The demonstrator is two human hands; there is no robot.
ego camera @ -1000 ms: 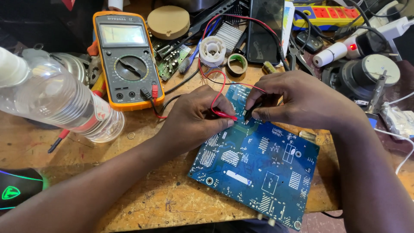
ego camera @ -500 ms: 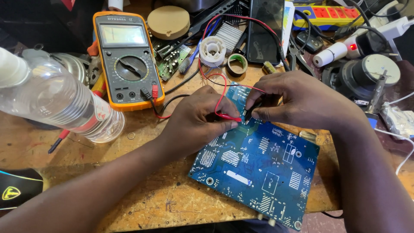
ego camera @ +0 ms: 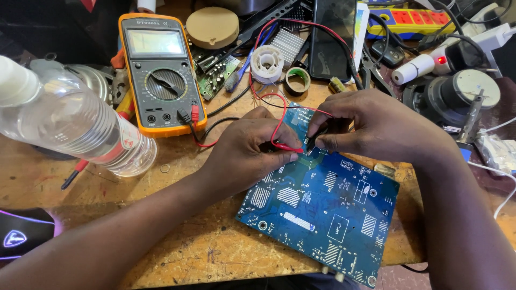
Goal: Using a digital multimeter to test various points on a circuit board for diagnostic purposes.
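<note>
A blue circuit board (ego camera: 328, 209) lies solder side up on the wooden bench, tilted toward the front edge. My left hand (ego camera: 247, 153) pinches a red test probe (ego camera: 285, 146) whose tip rests on the board's upper edge. My right hand (ego camera: 376, 126) holds a black test probe (ego camera: 313, 140) with its tip on the board right beside the red one. Red and black leads run back to a yellow and grey multimeter (ego camera: 159, 75) standing behind my left hand.
A clear plastic bottle (ego camera: 70, 126) lies at the left. Behind the board sit a white spool (ego camera: 267, 63), a tape ring (ego camera: 297, 80), a black phone (ego camera: 330, 37), a small green board (ego camera: 215, 72) and tangled cables. A power strip (ego camera: 414, 21) is at the far right.
Both hands and probes stay in nearly the same spot on the board. The glowing object at the bottom left has changed colour.
</note>
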